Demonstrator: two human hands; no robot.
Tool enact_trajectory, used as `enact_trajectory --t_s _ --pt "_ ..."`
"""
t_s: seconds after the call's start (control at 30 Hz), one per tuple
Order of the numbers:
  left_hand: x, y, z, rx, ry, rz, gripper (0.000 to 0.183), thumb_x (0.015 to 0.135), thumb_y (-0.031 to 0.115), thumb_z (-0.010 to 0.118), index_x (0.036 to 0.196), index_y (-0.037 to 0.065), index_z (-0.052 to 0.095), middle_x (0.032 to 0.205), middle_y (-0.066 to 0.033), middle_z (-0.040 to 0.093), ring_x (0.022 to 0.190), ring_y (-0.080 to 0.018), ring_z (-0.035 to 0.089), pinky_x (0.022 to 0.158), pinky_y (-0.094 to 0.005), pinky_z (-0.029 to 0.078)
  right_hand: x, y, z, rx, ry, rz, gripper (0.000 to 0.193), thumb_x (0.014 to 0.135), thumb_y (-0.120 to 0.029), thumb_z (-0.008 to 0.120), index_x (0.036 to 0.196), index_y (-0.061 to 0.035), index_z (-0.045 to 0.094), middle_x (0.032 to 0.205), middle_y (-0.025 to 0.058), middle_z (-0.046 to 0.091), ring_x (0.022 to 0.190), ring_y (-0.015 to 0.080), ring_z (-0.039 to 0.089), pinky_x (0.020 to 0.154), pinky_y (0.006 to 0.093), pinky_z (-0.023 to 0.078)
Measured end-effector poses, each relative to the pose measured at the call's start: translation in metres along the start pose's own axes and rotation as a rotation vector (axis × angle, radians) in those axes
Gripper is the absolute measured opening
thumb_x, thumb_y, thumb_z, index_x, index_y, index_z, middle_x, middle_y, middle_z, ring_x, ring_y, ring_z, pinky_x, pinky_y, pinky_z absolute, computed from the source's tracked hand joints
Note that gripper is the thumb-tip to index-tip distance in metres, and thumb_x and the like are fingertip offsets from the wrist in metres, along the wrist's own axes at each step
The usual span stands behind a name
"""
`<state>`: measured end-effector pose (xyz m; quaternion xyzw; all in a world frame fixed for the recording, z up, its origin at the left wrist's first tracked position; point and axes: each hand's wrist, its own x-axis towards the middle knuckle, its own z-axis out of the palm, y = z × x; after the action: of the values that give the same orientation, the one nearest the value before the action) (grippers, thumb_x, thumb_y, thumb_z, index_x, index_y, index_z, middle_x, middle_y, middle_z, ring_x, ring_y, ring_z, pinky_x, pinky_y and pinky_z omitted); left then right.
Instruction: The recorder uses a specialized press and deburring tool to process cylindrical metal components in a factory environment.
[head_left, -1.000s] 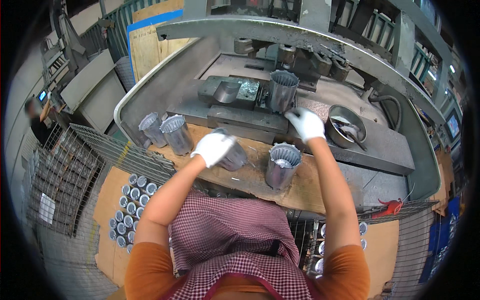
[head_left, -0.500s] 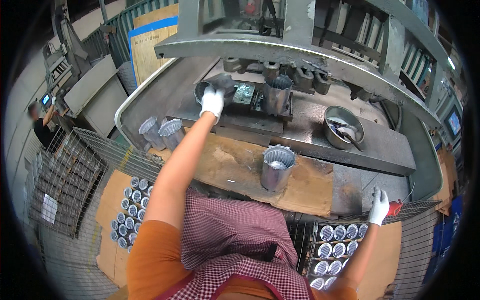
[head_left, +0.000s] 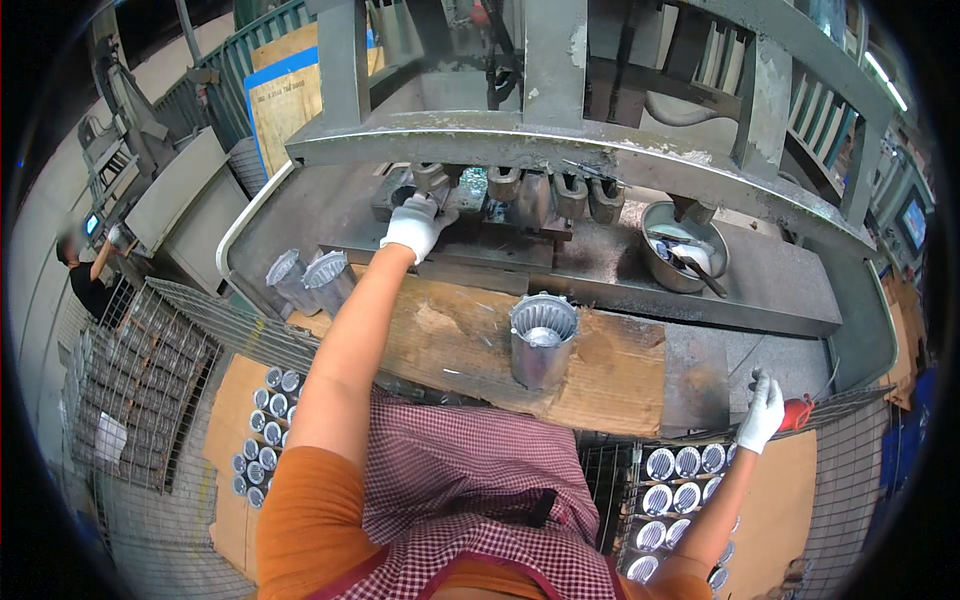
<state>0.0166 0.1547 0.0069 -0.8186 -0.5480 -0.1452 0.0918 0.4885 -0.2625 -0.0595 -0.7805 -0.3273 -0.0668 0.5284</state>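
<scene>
My left hand [head_left: 415,226], in a white glove, reaches to the machine's lower bed. Its fingers are curled on a dark, hollow metal casting [head_left: 402,194], mostly hidden by the hand and the machine. My right hand [head_left: 762,412], also gloved, is raised at the right of the workbench beside a red object [head_left: 797,412]. Its fingers are stretched upward, with nothing visible in them. A ribbed grey cylindrical housing [head_left: 543,345] stands upright on the cardboard-covered ledge [head_left: 440,335]. Another housing [head_left: 534,203] sits in the machine, partly behind hanging metal blocks.
A heavy grey machine frame [head_left: 580,148] crosses above the bed. A metal bowl [head_left: 685,250] with a tool inside stands right. Two housings [head_left: 328,280] stand left. Round-topped parts fill racks at both sides, behind wire mesh [head_left: 215,320]. Another person [head_left: 85,275] stands far left.
The machine frame and its hanging blocks sit lower over the bed, now covering part of the housing there. My left hand is slightly lower and left in view. The right hand stays nearly still.
</scene>
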Motion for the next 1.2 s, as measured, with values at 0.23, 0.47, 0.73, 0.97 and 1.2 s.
enact_trajectory --t_s 0.23,0.47,0.73,0.97,1.2 --pt "-0.027 0.004 -0.022 -0.253 0.110 -0.069 0.057 0.084 0.052 0.059 0.112 0.003 0.064 0.113 -0.0206 0.062 0.108 -0.0358 0.059 0.093 -0.0412 0.046 0.000 -0.016 -0.025 -0.312 0.156 -0.330 0.030 0.092 -0.024 0.064 0.109 0.0005 0.066 0.099 0.0142 0.066 0.092 0.0208 0.060 0.083 0.0350 0.048" --pt "-0.123 0.062 -0.057 -0.686 -0.030 0.026 0.080 0.076 0.049 0.071 0.136 0.000 0.048 0.135 -0.0230 0.052 0.127 -0.0359 0.048 0.108 -0.0422 0.038 0.003 0.050 -0.048 -0.049 0.392 0.114 0.056 0.083 -0.025 0.076 0.128 -0.0008 0.054 0.123 0.0163 0.059 0.108 0.0277 0.058 0.094 0.0421 0.046" --pt "-0.152 0.177 -0.034 -0.919 -0.167 0.238 0.099 0.057 0.047 0.085 0.137 0.008 0.042 0.125 -0.0223 0.054 0.113 -0.0378 0.058 0.097 -0.0402 0.048 -0.059 -0.016 -0.034 0.240 0.028 -0.091 0.050 0.087 -0.032 0.070 0.123 -0.0009 0.055 0.128 0.0145 0.057 0.111 0.0216 0.055 0.094 0.0336 0.043" --pt "-0.164 0.245 -0.053 -0.352 -0.170 0.696 0.064 0.072 0.036 0.071 0.132 0.023 0.052 0.111 -0.0194 0.054 0.099 -0.0356 0.055 0.079 -0.0466 0.043 -0.160 -0.047 0.028 0.332 -0.523 0.330 0.050 0.082 -0.027 0.076 0.123 -0.0032 0.060 0.098 0.0032 0.066 0.082 0.0099 0.056 0.075 0.0258 0.047" --pt "-0.172 0.250 -0.046 -0.339 -0.098 0.730 0.055 0.072 0.033 0.071 0.125 0.025 0.058 0.110 -0.0177 0.053 0.104 -0.0366 0.052 0.082 -0.0480 0.042 -0.142 -0.067 0.037 0.251 -0.704 0.301 0.036 0.081 -0.028 0.077 0.106 -0.0054 0.065 0.076 -0.0034 0.059 0.062 0.0058 0.050 0.055 0.0251 0.042"
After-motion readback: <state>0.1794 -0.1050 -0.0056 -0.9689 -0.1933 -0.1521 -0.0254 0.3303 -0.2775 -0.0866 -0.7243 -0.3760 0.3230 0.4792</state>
